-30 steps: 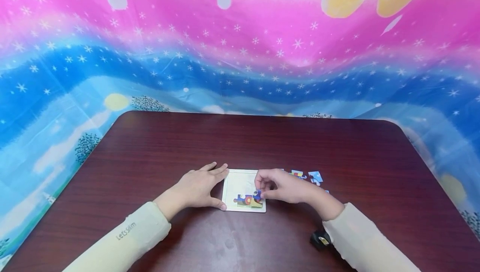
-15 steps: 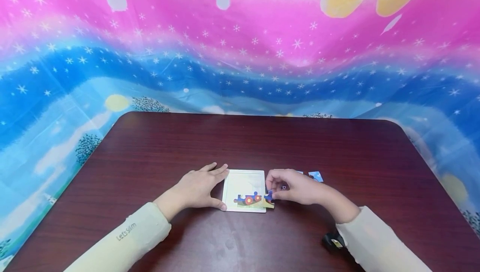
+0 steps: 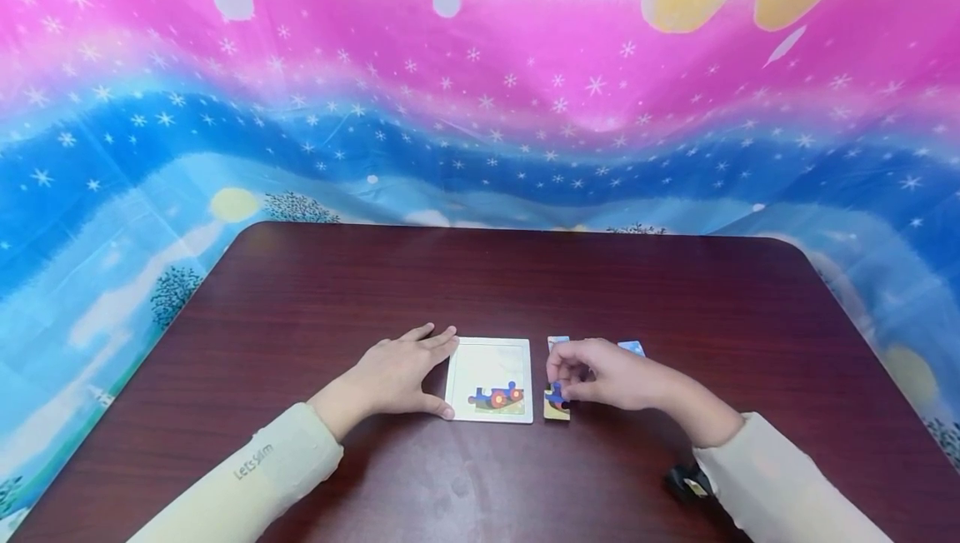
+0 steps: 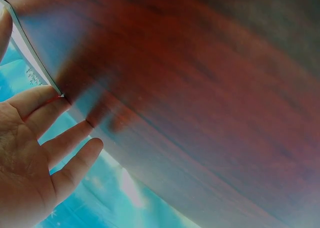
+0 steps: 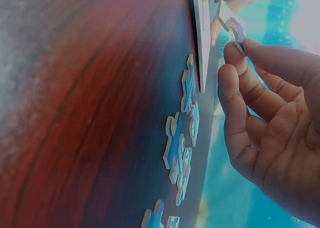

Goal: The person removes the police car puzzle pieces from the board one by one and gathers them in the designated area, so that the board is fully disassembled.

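Observation:
A white puzzle tray [image 3: 487, 362] lies on the table, with joined jigsaw pieces [image 3: 498, 400] in its lower right part showing part of a blue and red picture. My left hand [image 3: 386, 376] rests along the tray's left edge, thumb and fingers spread and fairly straight. Just right of the tray, my right hand [image 3: 603, 372] pinches a jigsaw piece [image 3: 557, 408] between thumb and fingertips. That piece is blue above and yellowish below. The right wrist view shows the pinched piece [image 5: 238, 34] held up off the table at the fingertips, its upper end tilted.
Several loose jigsaw pieces [image 5: 173, 140] lie to the right of the tray [image 5: 202, 43], partly hidden by my right hand in the head view. One light blue piece [image 3: 632, 348] shows past the hand. Behind the dark brown table [image 3: 420, 276] hangs a patterned cloth [image 3: 480, 110].
My right hand has moved right, carrying the pinched jigsaw piece from over the tray's lower right corner to beside the tray. The left hand has stayed in place.

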`<state>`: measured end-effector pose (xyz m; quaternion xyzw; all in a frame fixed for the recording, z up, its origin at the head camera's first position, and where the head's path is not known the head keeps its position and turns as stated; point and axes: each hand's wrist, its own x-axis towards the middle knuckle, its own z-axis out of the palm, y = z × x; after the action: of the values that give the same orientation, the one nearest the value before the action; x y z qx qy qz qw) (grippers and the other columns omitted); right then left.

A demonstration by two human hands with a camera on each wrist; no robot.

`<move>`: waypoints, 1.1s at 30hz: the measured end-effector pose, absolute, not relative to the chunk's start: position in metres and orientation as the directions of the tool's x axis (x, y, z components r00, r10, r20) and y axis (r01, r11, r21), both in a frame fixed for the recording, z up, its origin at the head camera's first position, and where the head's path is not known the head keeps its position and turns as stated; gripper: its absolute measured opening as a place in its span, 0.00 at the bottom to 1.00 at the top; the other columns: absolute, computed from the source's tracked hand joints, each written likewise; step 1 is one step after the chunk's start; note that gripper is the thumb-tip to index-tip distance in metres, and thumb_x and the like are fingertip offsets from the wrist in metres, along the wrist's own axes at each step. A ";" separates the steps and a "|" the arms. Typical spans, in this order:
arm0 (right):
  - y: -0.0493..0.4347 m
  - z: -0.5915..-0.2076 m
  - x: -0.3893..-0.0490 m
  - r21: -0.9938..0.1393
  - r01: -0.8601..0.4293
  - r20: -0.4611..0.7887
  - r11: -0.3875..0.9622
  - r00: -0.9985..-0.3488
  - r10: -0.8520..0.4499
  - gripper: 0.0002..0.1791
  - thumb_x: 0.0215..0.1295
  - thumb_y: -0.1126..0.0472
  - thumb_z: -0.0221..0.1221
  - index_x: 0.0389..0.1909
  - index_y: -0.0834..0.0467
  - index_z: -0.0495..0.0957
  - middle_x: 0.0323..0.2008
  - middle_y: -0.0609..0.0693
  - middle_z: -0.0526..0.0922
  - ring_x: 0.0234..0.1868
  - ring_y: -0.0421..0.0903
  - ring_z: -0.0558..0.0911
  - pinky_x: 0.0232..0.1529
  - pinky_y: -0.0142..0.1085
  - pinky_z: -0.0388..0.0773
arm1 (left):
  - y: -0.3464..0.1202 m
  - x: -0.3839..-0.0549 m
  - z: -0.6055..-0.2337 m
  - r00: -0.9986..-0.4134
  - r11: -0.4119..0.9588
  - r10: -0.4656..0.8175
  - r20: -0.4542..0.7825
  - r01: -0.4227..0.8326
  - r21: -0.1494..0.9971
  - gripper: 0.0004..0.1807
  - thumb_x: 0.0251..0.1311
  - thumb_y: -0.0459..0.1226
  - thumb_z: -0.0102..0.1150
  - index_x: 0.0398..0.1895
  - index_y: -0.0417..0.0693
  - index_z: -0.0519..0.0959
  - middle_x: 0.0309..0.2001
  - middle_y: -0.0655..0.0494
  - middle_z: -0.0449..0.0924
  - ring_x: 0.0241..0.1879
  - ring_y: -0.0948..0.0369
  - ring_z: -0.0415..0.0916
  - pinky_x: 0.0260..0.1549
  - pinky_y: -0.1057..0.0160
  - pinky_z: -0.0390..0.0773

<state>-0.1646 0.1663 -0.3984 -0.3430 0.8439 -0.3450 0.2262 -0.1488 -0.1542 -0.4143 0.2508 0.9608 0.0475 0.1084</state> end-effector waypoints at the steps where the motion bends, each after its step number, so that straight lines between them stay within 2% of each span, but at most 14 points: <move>1: 0.167 -0.398 -0.164 -0.737 -0.421 -0.149 0.528 -0.662 -0.735 0.08 0.63 0.66 0.65 0.38 0.52 0.77 0.30 0.42 0.79 0.33 0.37 0.76 0.36 0.32 0.77 | -0.154 -0.149 -0.414 -0.851 0.870 0.492 -0.183 0.472 0.146 0.55 0.44 0.67 0.70 0.75 0.55 0.64 0.76 0.60 0.60 0.76 0.52 0.57 0.56 0.40 0.75; 11: 0.173 -0.400 -0.160 -0.747 -0.409 -0.179 0.524 -0.636 -0.751 0.08 0.63 0.65 0.66 0.39 0.52 0.78 0.31 0.42 0.79 0.33 0.37 0.76 0.36 0.31 0.77 | -0.154 -0.150 -0.415 -0.850 0.868 0.495 -0.182 0.476 0.141 0.55 0.44 0.67 0.69 0.75 0.54 0.64 0.76 0.60 0.61 0.76 0.51 0.57 0.57 0.41 0.75; 19: 0.175 -0.404 -0.159 -0.728 -0.431 -0.199 0.533 -0.612 -0.765 0.08 0.63 0.67 0.64 0.39 0.53 0.77 0.29 0.41 0.78 0.32 0.34 0.75 0.35 0.30 0.76 | -0.154 -0.150 -0.415 -0.847 0.866 0.499 -0.183 0.480 0.138 0.55 0.44 0.67 0.69 0.75 0.54 0.64 0.76 0.60 0.61 0.76 0.51 0.58 0.56 0.41 0.76; 33: 0.175 -0.405 -0.160 -0.666 -0.469 -0.198 0.580 -0.638 -0.744 0.08 0.65 0.69 0.62 0.40 0.53 0.78 0.28 0.39 0.76 0.30 0.33 0.73 0.35 0.29 0.74 | -0.154 -0.149 -0.413 -0.848 0.869 0.495 -0.190 0.476 0.136 0.55 0.44 0.67 0.69 0.75 0.54 0.63 0.76 0.60 0.60 0.76 0.51 0.57 0.57 0.40 0.75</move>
<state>-0.1596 0.1754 -0.4049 -0.3538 0.8569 -0.2915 0.2359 -0.1493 -0.1535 -0.4129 0.2529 0.9603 0.0419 0.1100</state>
